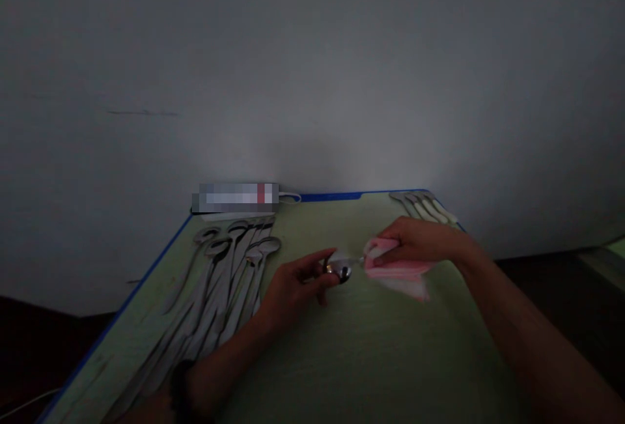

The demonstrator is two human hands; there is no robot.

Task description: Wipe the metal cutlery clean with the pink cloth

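My left hand [300, 284] grips the bowl of a shiny metal spoon [342, 272] between thumb and fingers, above the middle of the table. The spoon's handle points right, toward my right hand [415, 240]. A pink and white cloth [398, 272] is bunched in my right hand and wrapped around the handle, so most of the handle is hidden. One corner of the cloth hangs down below my fingers. Left of my left hand lies a loose pile of metal spoons [219, 290], their bowls mostly toward the far side.
Several utensils with pale handles [422, 206] lie side by side at the far right corner. A blurred-out box-like object [234, 197] with a white cable [291, 198] sits at the far left. The pale green table [342, 359] has a blue edge and stands against a grey wall [312, 72].
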